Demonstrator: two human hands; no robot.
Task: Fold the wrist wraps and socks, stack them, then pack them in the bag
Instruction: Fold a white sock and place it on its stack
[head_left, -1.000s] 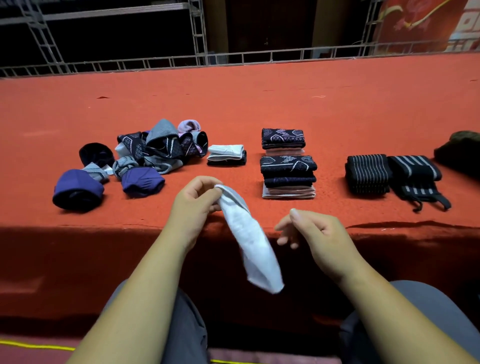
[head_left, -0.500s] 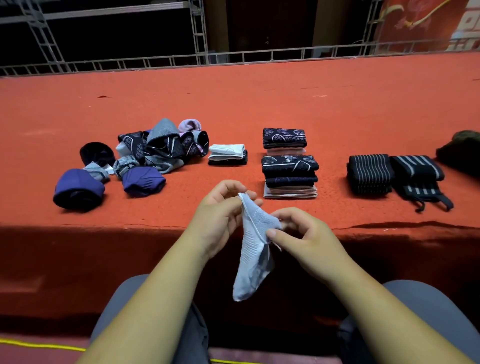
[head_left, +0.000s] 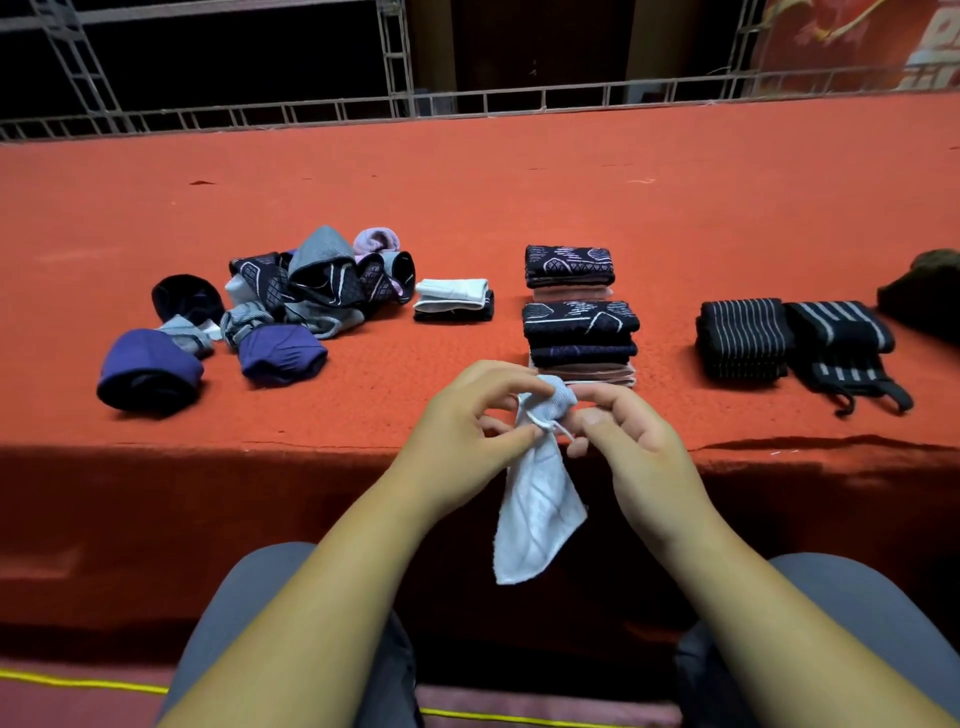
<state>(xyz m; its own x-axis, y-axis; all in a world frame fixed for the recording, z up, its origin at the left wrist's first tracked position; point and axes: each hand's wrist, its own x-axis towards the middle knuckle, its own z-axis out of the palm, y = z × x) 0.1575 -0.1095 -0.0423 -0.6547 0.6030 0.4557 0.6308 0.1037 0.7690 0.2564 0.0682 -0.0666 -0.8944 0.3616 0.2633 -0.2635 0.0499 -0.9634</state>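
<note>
A pale grey-white sock (head_left: 537, 499) hangs over the table's front edge, bunched at its top. My left hand (head_left: 467, 421) pinches that bunched top from the left, and my right hand (head_left: 628, 441) pinches it from the right. A loose heap of unfolded socks (head_left: 317, 286) lies at the left. One folded white sock (head_left: 453, 299) sits on a dark one beside the heap. Two stacks of folded dark patterned socks (head_left: 579, 332) stand behind my hands. Two black striped wrist wraps (head_left: 743, 338) lie folded at the right.
The table is covered in an orange-red cloth (head_left: 519, 197). A dark olive bag (head_left: 924, 291) shows partly at the right edge. Metal truss railing (head_left: 395, 57) runs along the back. My knees in grey trousers are below the table edge.
My hands came together and rose to the table edge. The right hand, free at first, now pinches the sock's top, which has bunched up.
</note>
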